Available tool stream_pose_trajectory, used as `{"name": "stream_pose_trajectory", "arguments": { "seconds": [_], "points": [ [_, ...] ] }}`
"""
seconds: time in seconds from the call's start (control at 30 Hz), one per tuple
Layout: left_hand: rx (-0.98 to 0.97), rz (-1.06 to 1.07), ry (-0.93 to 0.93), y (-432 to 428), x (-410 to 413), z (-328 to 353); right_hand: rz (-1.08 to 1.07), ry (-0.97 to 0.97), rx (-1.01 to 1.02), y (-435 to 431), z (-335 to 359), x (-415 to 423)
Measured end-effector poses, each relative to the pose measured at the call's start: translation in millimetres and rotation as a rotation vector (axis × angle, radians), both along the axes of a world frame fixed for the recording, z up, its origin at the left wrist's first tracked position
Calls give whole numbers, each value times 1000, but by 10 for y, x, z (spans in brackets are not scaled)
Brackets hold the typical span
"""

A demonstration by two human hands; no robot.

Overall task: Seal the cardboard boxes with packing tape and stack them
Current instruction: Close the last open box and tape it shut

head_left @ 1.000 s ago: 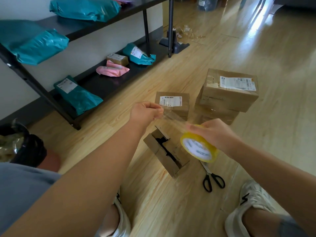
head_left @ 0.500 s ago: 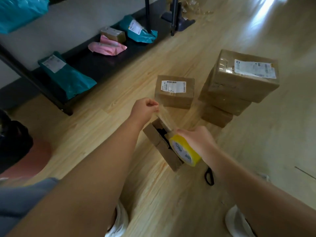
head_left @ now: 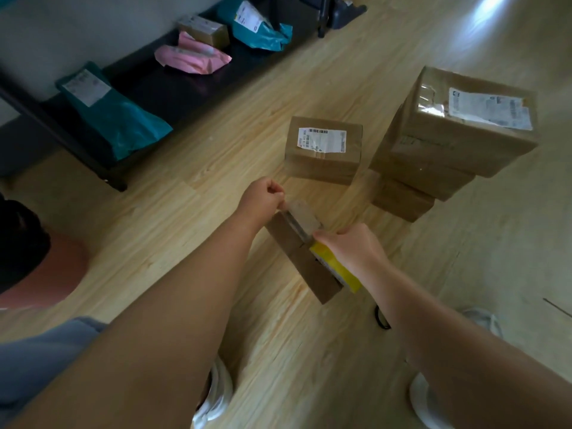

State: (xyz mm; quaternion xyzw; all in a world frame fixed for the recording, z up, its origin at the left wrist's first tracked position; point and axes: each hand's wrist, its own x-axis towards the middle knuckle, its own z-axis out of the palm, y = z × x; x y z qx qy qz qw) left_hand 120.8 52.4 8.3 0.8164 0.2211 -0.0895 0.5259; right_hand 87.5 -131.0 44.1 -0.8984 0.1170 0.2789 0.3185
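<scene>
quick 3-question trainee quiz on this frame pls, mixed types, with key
1. True or false: the right hand holds the yellow tape roll.
2. What does the left hand pinch? A) scissors B) the pulled-out tape strip C) a pink mailer
3. Fill in: in the head view, the stack of boxes stands to the ___ of the lone labelled box.
Key: 1 true; 2 B; 3 right.
</scene>
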Motion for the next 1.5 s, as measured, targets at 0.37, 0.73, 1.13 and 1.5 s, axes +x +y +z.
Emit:
{"name": "stream_pose_trajectory", "arguments": {
  "seconds": [0.37, 0.73, 1.13, 1.5],
  "points": [
    [-74, 184, -68, 8, 39, -31, -43, 115, 46, 19, 56, 152],
    [-287, 147, -48, -160, 185, 123, -92, 177, 88, -109, 276, 137],
    [-52, 12, 29, -85, 143, -144, -49, 39, 30, 58, -30, 39],
    [-290, 221, 10, -47, 53, -264, 30, 49, 20, 151, -78, 101]
  ]
}}
